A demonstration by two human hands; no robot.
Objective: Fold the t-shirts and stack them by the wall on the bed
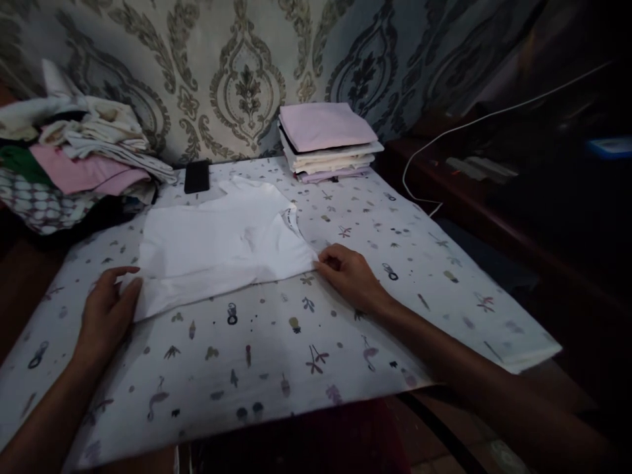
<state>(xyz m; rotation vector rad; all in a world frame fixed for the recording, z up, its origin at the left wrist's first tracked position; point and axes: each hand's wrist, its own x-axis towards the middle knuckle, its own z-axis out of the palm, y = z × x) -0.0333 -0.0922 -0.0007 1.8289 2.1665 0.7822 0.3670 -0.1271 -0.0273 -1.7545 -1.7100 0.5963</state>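
Note:
A white shirt (212, 240) lies sideways on the patterned cloth, its neckline toward the right and one long edge folded over along the near side. My left hand (107, 306) is at the shirt's near left corner, with thumb and forefinger pinching the fabric. At the shirt's right end, my right hand (348, 273) pinches the edge of the fabric below the neckline between thumb and fingers.
The patterned cloth (276, 368) covers the table. A loose heap of clothes (93, 164) sits at the back left, beside a black phone (197, 177). Folded clothes (328, 138) are stacked at the back. A white cable (464, 125) hangs at the right.

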